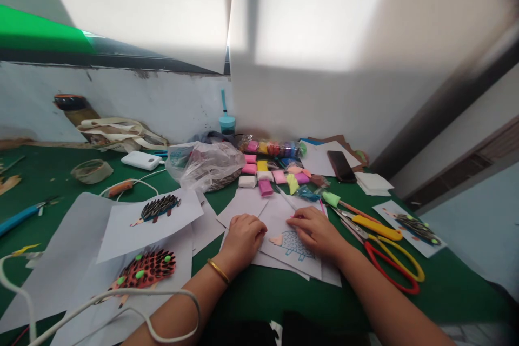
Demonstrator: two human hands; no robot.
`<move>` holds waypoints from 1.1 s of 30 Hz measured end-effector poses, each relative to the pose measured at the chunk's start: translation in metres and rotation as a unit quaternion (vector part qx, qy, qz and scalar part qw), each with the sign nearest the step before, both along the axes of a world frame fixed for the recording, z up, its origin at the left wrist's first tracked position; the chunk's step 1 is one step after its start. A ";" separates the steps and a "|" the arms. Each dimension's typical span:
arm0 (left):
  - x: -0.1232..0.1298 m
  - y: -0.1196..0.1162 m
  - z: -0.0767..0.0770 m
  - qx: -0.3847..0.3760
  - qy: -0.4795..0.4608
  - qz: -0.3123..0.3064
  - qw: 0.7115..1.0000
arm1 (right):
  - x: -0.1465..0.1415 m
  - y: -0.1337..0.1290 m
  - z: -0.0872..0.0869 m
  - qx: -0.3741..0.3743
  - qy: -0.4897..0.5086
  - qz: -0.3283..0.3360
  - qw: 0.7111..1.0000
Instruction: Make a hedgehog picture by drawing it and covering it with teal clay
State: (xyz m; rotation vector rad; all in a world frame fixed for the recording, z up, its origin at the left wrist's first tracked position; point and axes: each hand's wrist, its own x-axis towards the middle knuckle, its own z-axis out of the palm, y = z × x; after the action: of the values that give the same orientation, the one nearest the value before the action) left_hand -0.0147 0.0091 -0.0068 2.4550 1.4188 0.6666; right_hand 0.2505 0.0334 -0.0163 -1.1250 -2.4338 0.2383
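A sheet of paper with a hedgehog drawing (pixel 298 246) in blue outline lies in front of me, its head covered in peach-coloured clay. On the left edge of this paper rests my left hand (pixel 245 239), its fingers curled together; what they may pinch is hidden. My right hand (pixel 318 231) lies over the upper right of the drawing, fingers stretched toward the left and a little apart. More white sheets (pixel 245 205) are under and behind the drawing. A gold bangle (pixel 218 271) circles my left wrist.
Packets of coloured clay (pixel 265 188) and a plastic bag (pixel 206 165) lie behind the papers. Scissors with red and yellow handles (pixel 393 275), a yellow-handled cutter (pixel 377 227) and a phone (pixel 340 166) are at right. Finished hedgehog pictures (pixel 117 230) and a white cable (pixel 141 292) occupy the left.
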 end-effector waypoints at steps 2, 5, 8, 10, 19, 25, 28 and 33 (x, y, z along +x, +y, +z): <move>0.002 -0.002 0.001 -0.010 -0.015 -0.017 1.000 | 0.001 0.000 -0.003 0.006 0.016 -0.014 1.000; 0.005 -0.004 0.003 -0.024 -0.033 -0.025 0.999 | 0.004 -0.002 -0.008 0.011 0.040 -0.033 0.999; 0.007 -0.005 0.003 -0.027 -0.038 -0.033 0.998 | 0.006 -0.003 -0.011 0.012 0.057 -0.040 0.998; 0.008 -0.004 0.002 -0.025 -0.038 -0.041 0.998 | 0.007 -0.004 -0.012 0.014 0.066 -0.040 0.997; 0.010 -0.002 -0.009 0.007 -0.008 -0.051 0.999 | 0.005 -0.004 -0.011 0.023 0.078 -0.037 0.996; 0.008 -0.003 -0.009 0.009 -0.020 -0.061 0.998 | 0.005 -0.005 -0.012 0.026 0.078 -0.036 0.996; 0.007 -0.003 -0.010 0.013 -0.018 -0.061 0.998 | 0.005 -0.005 -0.010 0.023 0.077 -0.038 0.996; 0.005 -0.002 -0.013 0.053 0.024 -0.072 0.996 | 0.006 -0.005 -0.011 0.027 0.084 -0.037 0.995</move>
State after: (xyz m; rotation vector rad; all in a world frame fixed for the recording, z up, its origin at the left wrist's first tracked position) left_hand -0.0099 0.0075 -0.0202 2.6412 1.2369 0.6725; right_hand 0.2560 0.0283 -0.0269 -1.1206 -2.2337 0.2327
